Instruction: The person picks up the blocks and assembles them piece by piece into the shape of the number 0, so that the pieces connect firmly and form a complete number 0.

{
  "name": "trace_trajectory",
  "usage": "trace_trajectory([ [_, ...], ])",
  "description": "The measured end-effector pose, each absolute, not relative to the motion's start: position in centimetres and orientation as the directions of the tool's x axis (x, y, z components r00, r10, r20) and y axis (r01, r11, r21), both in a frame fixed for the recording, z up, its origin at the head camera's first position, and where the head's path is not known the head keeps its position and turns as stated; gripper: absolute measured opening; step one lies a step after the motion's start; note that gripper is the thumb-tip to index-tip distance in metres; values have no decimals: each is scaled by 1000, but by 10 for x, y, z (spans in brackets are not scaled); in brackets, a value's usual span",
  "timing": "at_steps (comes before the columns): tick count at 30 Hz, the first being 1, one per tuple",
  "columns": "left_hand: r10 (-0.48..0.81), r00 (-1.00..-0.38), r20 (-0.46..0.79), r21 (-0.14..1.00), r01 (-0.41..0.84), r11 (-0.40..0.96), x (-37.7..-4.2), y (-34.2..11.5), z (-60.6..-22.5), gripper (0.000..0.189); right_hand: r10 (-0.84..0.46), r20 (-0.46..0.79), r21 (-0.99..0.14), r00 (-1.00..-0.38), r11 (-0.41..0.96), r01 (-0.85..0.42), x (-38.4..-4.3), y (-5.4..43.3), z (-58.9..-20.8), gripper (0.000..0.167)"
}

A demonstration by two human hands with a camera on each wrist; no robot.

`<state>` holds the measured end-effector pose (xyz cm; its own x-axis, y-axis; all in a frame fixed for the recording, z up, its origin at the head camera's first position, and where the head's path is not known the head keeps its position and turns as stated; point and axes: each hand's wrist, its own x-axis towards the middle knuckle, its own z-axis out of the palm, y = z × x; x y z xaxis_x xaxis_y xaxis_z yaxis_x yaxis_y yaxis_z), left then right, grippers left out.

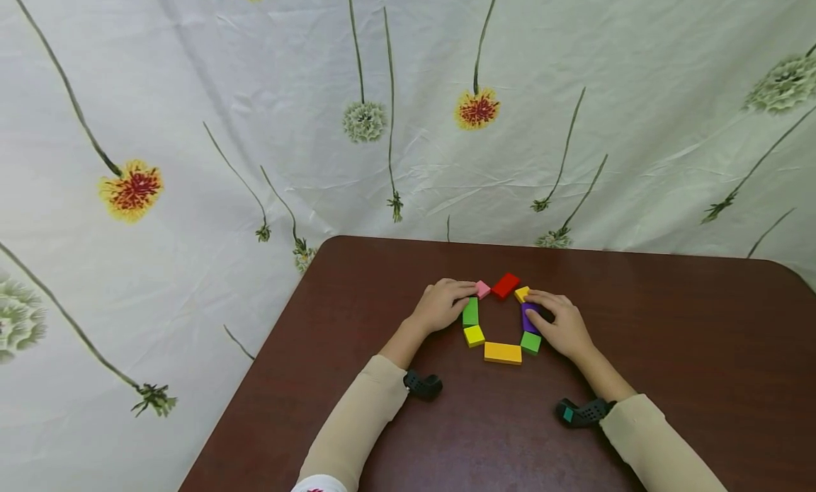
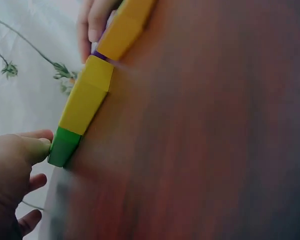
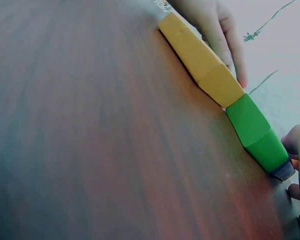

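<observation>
Several coloured blocks form a ring on the table. My left hand (image 1: 441,306) reaches in from the left, fingertips touching the pink block (image 1: 482,289) and thumb beside the long green block (image 1: 470,312). On the opposite side, my right hand (image 1: 564,324) has its fingertips at the small yellow block (image 1: 522,294) and its thumb against the purple block (image 1: 530,318). At the back lies a red block (image 1: 506,286). The near side holds a yellow block (image 1: 474,335), an orange block (image 1: 503,353) and a small green block (image 1: 530,342). Neither wrist view shows the fingertips fully.
The dark brown table (image 1: 497,435) has its far edge just behind the ring. A pale floral cloth (image 1: 287,88) hangs behind it and along its left side. Dark straps (image 1: 423,385) sit on both wrists.
</observation>
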<state>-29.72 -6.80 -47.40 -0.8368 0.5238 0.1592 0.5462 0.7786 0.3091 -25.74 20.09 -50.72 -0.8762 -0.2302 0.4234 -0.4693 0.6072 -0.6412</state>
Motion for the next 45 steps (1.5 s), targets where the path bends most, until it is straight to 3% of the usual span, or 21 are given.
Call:
trace_trajectory([
  [20, 483, -838, 254, 433, 545, 718, -293, -75, -488, 31, -224, 421, -639, -879, 615, -462, -256, 197, -505, 30],
  [35, 485, -817, 311, 414, 576, 705, -289, -76, -486, 25, -217, 410, -650, -886, 611, -451, -256, 196, -508, 30],
  [45, 406, -850, 335, 509, 526, 681, -276, -79, -494, 30, -197, 351, -715, -915, 575, -398, -264, 196, -489, 33],
])
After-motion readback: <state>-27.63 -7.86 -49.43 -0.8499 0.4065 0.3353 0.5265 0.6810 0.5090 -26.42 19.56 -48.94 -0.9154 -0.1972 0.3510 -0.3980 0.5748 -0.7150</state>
